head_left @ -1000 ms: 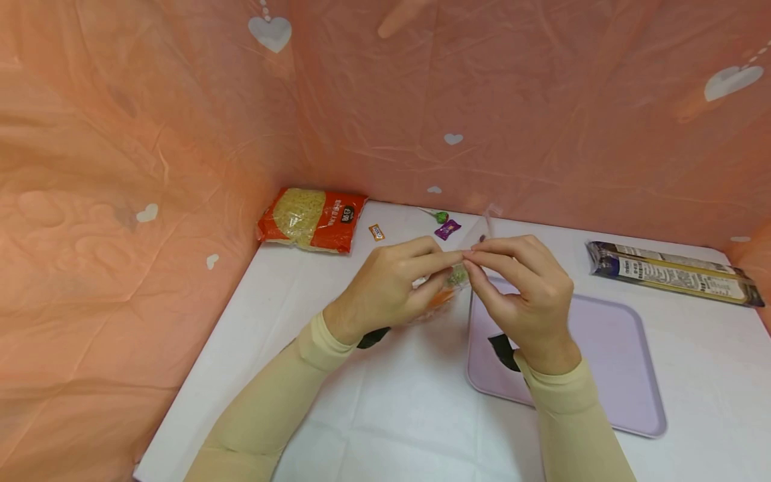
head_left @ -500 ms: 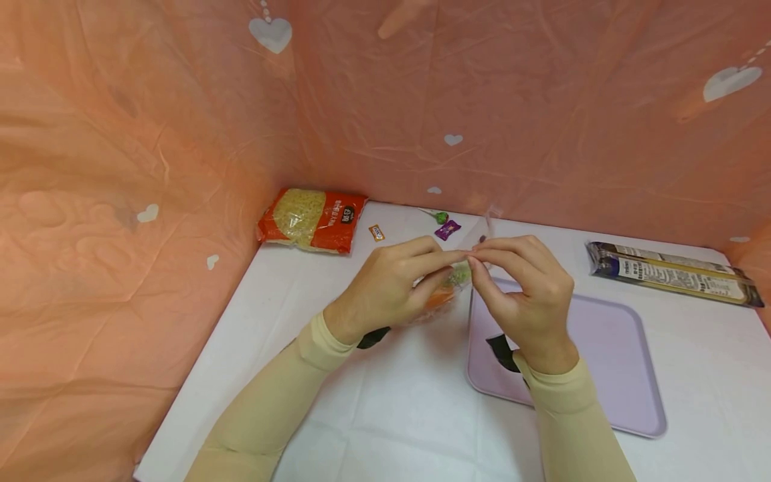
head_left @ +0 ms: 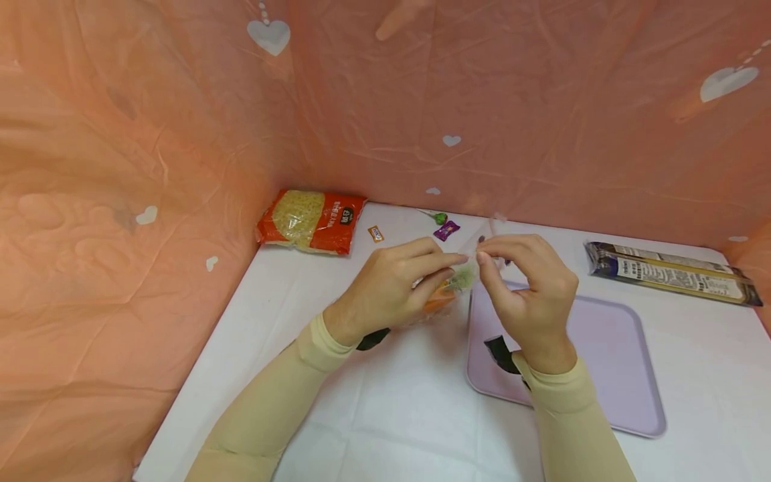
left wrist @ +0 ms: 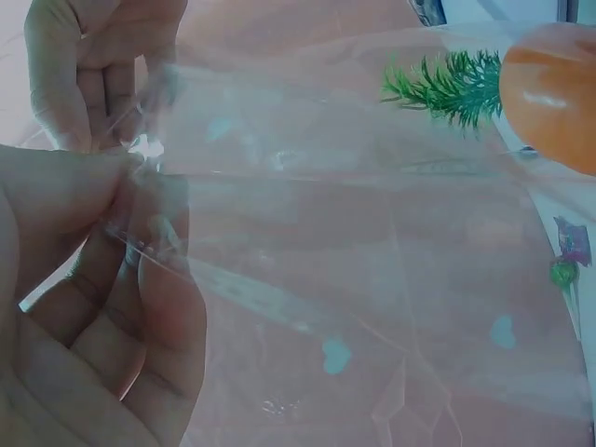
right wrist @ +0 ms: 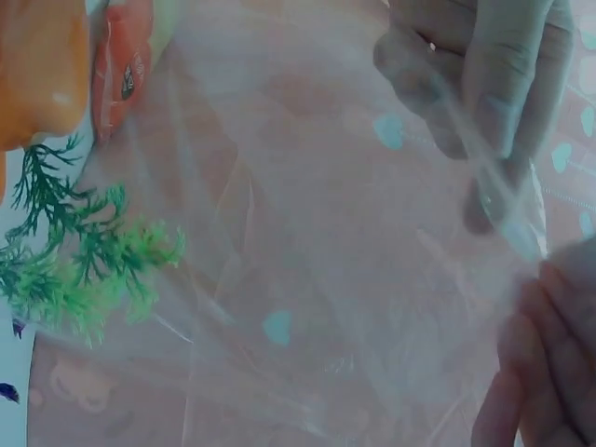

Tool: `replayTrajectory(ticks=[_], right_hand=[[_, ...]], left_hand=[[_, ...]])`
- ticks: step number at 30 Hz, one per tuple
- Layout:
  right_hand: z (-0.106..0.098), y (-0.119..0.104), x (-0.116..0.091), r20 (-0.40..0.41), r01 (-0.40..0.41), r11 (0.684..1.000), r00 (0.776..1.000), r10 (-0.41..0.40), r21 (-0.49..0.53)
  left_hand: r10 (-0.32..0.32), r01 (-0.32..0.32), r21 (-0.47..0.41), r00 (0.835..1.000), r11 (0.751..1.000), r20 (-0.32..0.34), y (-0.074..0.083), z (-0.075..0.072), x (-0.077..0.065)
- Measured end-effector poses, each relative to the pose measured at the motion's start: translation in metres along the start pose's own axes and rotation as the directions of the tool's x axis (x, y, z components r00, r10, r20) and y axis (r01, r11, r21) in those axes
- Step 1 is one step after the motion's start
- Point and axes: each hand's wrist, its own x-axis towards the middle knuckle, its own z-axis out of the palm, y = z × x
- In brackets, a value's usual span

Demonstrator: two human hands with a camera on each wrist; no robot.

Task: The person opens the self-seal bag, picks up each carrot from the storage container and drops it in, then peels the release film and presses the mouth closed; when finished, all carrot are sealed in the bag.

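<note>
A clear plastic bag (left wrist: 372, 242) is stretched between both hands at its open-looking end. Inside it lies a glossy orange toy carrot (left wrist: 554, 98) with feathery green leaves (right wrist: 84, 251). My left hand (head_left: 397, 278) pinches the bag's edge between thumb and fingers. Just to its right, my right hand (head_left: 530, 294) pinches the same edge with thumb and index finger, a small gap between the two sets of fingertips. In the head view the left hand hides part of the carrot.
A lilac tray (head_left: 620, 368) lies under the right forearm. Behind stand a red bag of yellow grains (head_left: 313, 221), an orange-wrapped candy (head_left: 376, 233), a green lollipop (head_left: 440, 218) and a purple-wrapped candy (head_left: 446, 231). Long dark packets (head_left: 674, 271) lie at the back right.
My right fingertips have drawn a little to the right, away from the left fingertips, which touched them before. The left hand has stayed in place.
</note>
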Motion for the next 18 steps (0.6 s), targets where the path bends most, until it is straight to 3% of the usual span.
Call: replayTrajectory(ticks=[5, 9, 13, 18], right_hand=[[-0.01, -0.002, 0.007, -0.098, -0.135, 0.991, 0.986, 0.133, -0.008], [-0.018, 0.003, 0.008, -0.133, -0.234, 0.963, 0.959, 0.252, 0.134], [-0.026, 0.019, 0.004, -0.111, -0.349, 0.871, 0.907, 0.407, 0.345], [-0.04, 0.044, -0.007, -0.069, -0.508, 0.737, 0.801, 0.594, 0.447]], left_hand=[[-0.031, 0.03, -0.008, 0.999, 1.0, -0.023, 0.0, -0.002, 0.002], [-0.04, 0.04, -0.017, 0.998, 0.999, -0.048, 0.0, -0.003, 0.004], [-0.071, 0.069, -0.05, 0.996, 0.996, -0.048, -0.002, -0.004, 0.004], [-0.155, 0.15, -0.102, 0.987, 0.983, -0.042, -0.008, -0.012, 0.002]])
